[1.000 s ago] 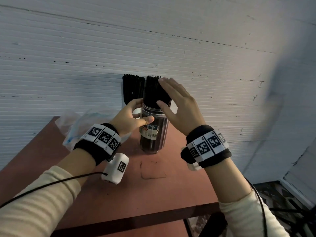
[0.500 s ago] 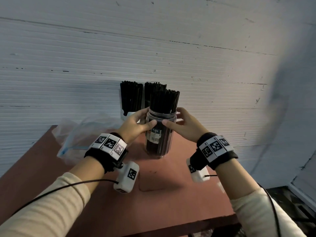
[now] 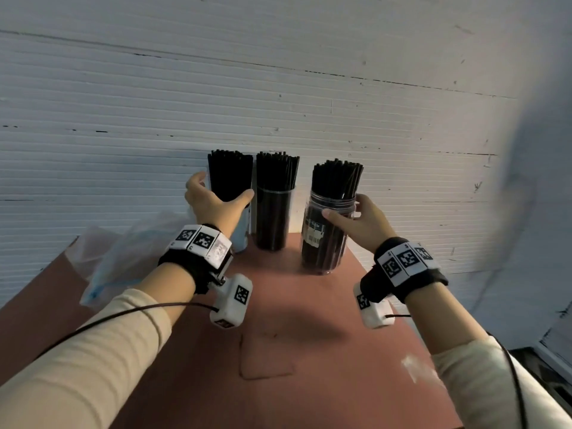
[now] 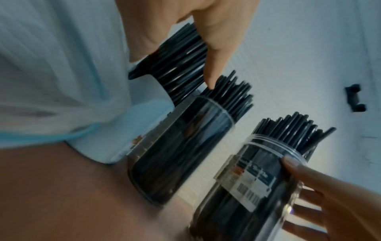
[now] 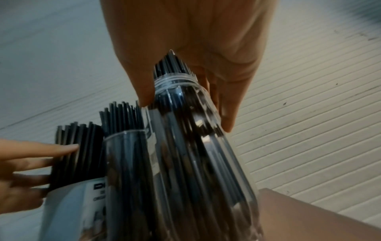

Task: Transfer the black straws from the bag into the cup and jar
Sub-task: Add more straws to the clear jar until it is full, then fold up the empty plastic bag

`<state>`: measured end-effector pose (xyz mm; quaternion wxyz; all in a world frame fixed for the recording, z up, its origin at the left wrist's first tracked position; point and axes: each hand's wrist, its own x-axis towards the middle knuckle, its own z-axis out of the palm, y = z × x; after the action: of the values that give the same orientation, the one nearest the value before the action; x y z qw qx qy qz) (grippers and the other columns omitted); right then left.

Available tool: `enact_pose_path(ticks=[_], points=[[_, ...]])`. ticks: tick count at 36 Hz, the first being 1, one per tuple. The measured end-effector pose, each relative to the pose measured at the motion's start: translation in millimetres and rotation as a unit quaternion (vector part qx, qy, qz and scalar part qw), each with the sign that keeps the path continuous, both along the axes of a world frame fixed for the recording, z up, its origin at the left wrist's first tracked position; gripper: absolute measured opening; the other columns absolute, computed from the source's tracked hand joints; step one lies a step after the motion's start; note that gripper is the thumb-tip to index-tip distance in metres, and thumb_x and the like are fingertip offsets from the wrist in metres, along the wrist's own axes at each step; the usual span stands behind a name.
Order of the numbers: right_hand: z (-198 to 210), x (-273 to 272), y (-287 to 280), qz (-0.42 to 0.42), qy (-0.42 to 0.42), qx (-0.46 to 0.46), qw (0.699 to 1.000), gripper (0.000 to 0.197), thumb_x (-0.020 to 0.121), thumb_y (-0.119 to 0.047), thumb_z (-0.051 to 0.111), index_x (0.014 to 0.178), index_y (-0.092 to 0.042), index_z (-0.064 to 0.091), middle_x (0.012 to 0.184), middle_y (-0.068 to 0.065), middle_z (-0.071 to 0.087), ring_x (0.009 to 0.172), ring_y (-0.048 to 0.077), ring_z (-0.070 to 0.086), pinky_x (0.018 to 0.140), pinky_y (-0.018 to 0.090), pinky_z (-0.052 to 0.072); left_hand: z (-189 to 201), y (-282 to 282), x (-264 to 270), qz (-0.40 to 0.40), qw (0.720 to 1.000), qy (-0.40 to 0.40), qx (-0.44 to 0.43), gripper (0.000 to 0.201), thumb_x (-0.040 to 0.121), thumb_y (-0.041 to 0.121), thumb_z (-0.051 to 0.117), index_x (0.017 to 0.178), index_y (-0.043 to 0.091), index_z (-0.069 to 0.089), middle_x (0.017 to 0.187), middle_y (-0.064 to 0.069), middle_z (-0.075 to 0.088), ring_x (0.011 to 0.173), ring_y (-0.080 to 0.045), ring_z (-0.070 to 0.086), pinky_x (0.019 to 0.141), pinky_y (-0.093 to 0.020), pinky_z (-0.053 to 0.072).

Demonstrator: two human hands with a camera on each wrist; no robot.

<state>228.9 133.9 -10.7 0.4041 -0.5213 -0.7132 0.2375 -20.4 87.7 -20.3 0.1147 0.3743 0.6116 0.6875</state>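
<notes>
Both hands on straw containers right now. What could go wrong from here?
1. The labelled jar stands near the table's right edge; a nudge from the right hand might push it off.
2. The left hand grips the straws above the white cup, so lifting may pull them out.

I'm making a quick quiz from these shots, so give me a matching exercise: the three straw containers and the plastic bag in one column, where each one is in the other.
1. white cup
2. middle clear cup
3. labelled jar
4. plastic bag

A. gripped by the right hand
B. lying at the table's left
C. left hand around its straws
D. standing untouched between the others

Pairs: 1-C, 2-D, 3-A, 4-B
</notes>
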Motion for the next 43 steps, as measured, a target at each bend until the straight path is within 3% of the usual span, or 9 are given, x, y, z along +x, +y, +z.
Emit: enact_pose_path(ticks=[5, 9, 17, 22, 25, 30, 35, 39, 43], points=[[2.1, -18.2, 26.1, -0.034, 0.010, 0.004, 0.999, 0.064, 0.082, -0.042, 0.072, 0.131, -0.010, 0.047, 0.127, 0.003, 0.058, 0.114, 0.019, 0.055, 0.083, 0.025, 0.039, 0.4, 26.5, -8.6, -0.033, 0.995, -0.030, -0.086, 0.108, 0.072, 0.022, 0.086, 0.151, 0.009, 0.013, 0.155, -0.013, 0.026, 0.142, -0.027, 0.032, 0.116, -0.034, 0.028], [3.1, -34.2, 43.9, -0.044, 0.013, 0.005, 0.999, 0.065, 0.081, -0.043, 0.072, 0.131, -0.010, 0.047, 0.128, 0.004, 0.058, 0.117, 0.022, 0.054, 0.084, 0.024, 0.037, -2.1, 44.6, -11.4, -0.028, 0.992, -0.036, -0.114, 0.100, 0.068, 0.015, 0.087, 0.144, 0.007, 0.024, 0.142, -0.014, 0.045, 0.130, -0.030, 0.047, 0.111, -0.040, 0.039], [0.6, -42.7, 59.1, -0.038, 0.032, -0.019, 0.999, 0.074, 0.081, -0.044, 0.072, 0.138, -0.011, 0.038, 0.134, 0.006, 0.054, 0.121, 0.024, 0.052, 0.086, 0.026, 0.038, -7.2, 55.7, -15.6, 0.008, 0.990, -0.019, -0.140, 0.091, 0.073, 0.013, 0.083, 0.144, 0.007, 0.026, 0.141, -0.016, 0.043, 0.128, -0.032, 0.048, 0.110, -0.039, 0.039], [-2.0, -35.7, 52.9, -0.039, 0.036, -0.040, 0.998, 0.102, 0.078, -0.052, 0.071, 0.151, -0.007, 0.014, 0.152, 0.014, 0.033, 0.138, 0.028, 0.036, 0.107, 0.037, 0.034, -4.4, 53.2, -11.6, 0.006, 0.989, -0.029, -0.143, 0.089, 0.074, 0.012, 0.082, 0.144, 0.008, 0.027, 0.141, -0.015, 0.044, 0.127, -0.033, 0.049, 0.109, -0.039, 0.040], [-3.6, -31.8, 41.0, -0.061, 0.038, -0.010, 0.997, 0.101, 0.079, -0.050, 0.071, 0.149, -0.005, 0.015, 0.153, 0.016, 0.029, 0.139, 0.028, 0.032, 0.109, 0.036, 0.032, 1.6, 45.5, -9.7, -0.001, 0.991, -0.035, -0.129, 0.094, 0.075, 0.013, 0.081, 0.149, 0.006, 0.022, 0.148, -0.015, 0.038, 0.135, -0.032, 0.042, 0.113, -0.039, 0.035], [-2.9, -40.8, 9.9, -0.050, 0.001, 0.069, 0.996, 0.068, 0.085, -0.045, 0.067, 0.134, -0.006, 0.039, 0.133, 0.013, 0.048, 0.120, 0.026, 0.049, 0.094, 0.031, 0.041, 24.4, 11.8, -8.7, -0.020, 0.996, -0.024, -0.082, 0.098, 0.080, 0.019, 0.078, 0.153, 0.007, 0.014, 0.157, -0.012, 0.024, 0.144, -0.025, 0.029, 0.116, -0.034, 0.028], [-4.2, -79.4, -29.5, 0.074, -0.040, 0.066, 0.994, 0.032, 0.088, -0.039, 0.064, 0.109, -0.015, 0.060, 0.095, -0.002, 0.064, 0.088, 0.013, 0.060, 0.079, 0.022, 0.048, 48.9, -40.0, -30.8, -0.057, 0.997, 0.021, -0.044, 0.059, 0.079, 0.016, 0.077, 0.131, 0.022, 0.050, 0.133, -0.006, 0.053, 0.122, -0.016, 0.052, 0.092, -0.025, 0.041], [-8.2, -118.6, -59.5, 0.190, -0.108, 0.036, 0.975, 0.017, 0.090, -0.036, 0.062, 0.099, -0.022, 0.066, 0.085, 0.000, 0.069, 0.078, 0.012, 0.062, 0.066, 0.019, 0.047, 62.6, -81.4, -62.7, -0.115, 0.980, 0.115, -0.114, 0.031, 0.080, 0.015, 0.076, 0.105, 0.025, 0.061, 0.095, 0.002, 0.062, 0.084, -0.011, 0.060, 0.067, -0.019, 0.043], [-17.7, -151.5, -77.6, 0.293, -0.183, -0.070, 0.936, 0.023, 0.093, -0.034, 0.059, 0.113, -0.025, 0.066, 0.084, 0.009, 0.072, 0.065, 0.012, 0.063, 0.067, 0.025, 0.054, 57.5, -109.7, -93.3, -0.137, 0.927, 0.225, -0.265, 0.032, 0.079, 0.023, 0.078, 0.107, 0.028, 0.064, 0.087, 0.001, 0.061, 0.078, -0.015, 0.058, 0.068, -0.026, 0.040]])
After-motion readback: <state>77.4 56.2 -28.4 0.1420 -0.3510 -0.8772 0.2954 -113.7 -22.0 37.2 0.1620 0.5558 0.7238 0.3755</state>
